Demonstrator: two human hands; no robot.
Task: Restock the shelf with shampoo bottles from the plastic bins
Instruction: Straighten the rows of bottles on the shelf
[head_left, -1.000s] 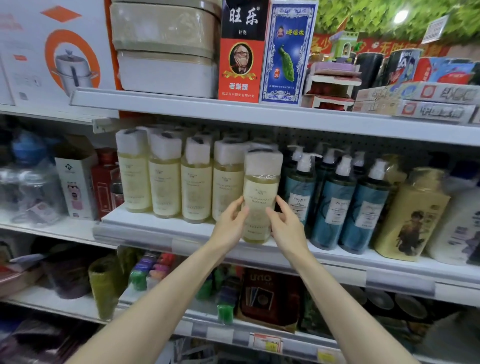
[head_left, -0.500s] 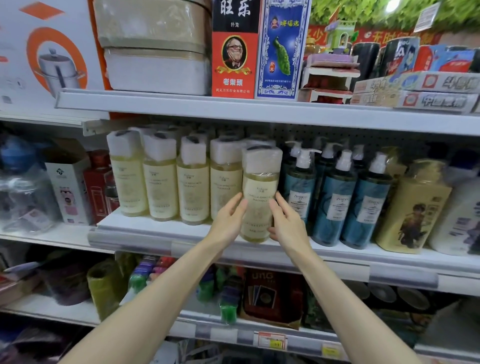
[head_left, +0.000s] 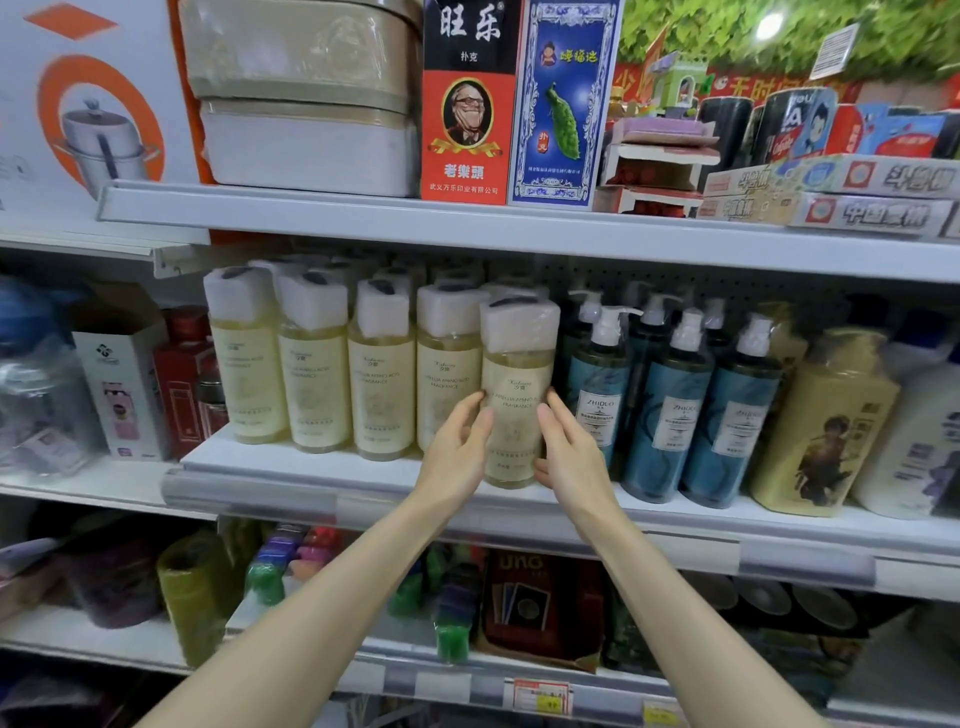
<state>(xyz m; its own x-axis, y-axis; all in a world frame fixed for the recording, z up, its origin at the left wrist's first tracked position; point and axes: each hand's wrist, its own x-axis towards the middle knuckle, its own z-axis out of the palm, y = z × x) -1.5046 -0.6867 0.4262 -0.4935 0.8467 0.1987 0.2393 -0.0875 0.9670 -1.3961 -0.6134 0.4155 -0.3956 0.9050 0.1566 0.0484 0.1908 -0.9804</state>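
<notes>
This is a shop. Metal shelves (head_left: 519, 228) with price tags (head_left: 540, 696) on their front edges carry rows of identical shampoo bottles (head_left: 314, 384) and boxed goods (head_left: 465, 130).

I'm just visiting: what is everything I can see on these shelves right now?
held shampoo bottle: one, pale yellow, front edge of middle shelf, between both hands
other shampoo bottles: four in front, more behind, pale yellow, left of it
pump bottles: several, teal, right of it
jug: one, yellow, further right
card boxes: two, red-black and blue, top shelf
wrapped containers: two, grey, stacked, top shelf
left hand: one, holds the bottle's left side
right hand: one, holds its right side
</notes>
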